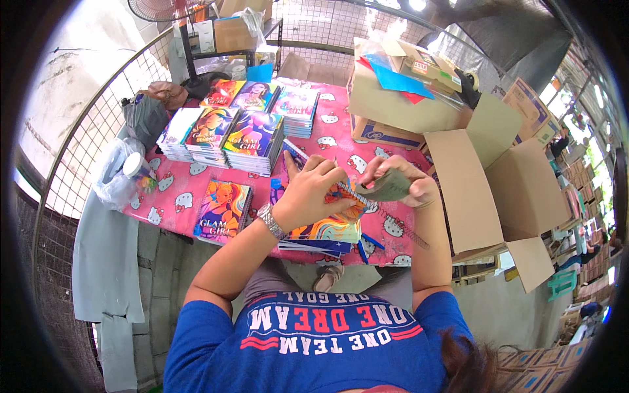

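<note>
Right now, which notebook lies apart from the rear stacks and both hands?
The front-left notebook, beside the left forearm; the others sit in the rear stacks or near the left hand.

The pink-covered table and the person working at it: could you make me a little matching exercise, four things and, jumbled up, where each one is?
Things:
1. silver metal wristwatch
2. dark green flat piece
3. white paper cup
4. round caged fan

Places:
A. between the fingers of the right hand
B. beyond the far left part of the pink-covered table
C. on the arm, just behind the left hand
D. by the translucent plastic bag at the table's left edge

Pairs: 1-C, 2-A, 3-D, 4-B
</note>
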Motion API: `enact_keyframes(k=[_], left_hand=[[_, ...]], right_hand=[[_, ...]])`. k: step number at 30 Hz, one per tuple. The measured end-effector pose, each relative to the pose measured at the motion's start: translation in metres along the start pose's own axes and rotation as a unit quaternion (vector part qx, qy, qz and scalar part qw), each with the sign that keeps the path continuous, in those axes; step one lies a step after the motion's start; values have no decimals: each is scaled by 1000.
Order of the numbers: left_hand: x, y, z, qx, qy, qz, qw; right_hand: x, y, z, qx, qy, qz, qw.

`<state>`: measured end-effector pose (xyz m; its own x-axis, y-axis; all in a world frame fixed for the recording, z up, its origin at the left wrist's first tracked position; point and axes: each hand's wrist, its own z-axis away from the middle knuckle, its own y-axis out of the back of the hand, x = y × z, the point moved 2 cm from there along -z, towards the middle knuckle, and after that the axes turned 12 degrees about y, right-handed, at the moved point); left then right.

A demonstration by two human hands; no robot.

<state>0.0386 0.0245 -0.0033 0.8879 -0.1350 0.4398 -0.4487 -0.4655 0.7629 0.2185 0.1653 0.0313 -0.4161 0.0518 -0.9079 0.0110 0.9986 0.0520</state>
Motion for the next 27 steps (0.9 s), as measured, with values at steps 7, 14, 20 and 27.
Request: enact_keyframes(k=[7, 14, 20, 27], left_hand=[[-1, 1, 2, -21, 49, 11, 999], [-32, 24, -9, 21, 47, -4, 999], [-28, 22, -8, 30, 48, -13, 998], [-30, 20, -7, 33, 62, 10, 997]], right_hand=[[4, -9, -9, 8, -7, -62, 998], [6, 0, -25, 8, 60, -136, 989], [16, 8, -31, 13, -33, -14, 999], [14, 2, -35, 1, 6, -49, 999]])
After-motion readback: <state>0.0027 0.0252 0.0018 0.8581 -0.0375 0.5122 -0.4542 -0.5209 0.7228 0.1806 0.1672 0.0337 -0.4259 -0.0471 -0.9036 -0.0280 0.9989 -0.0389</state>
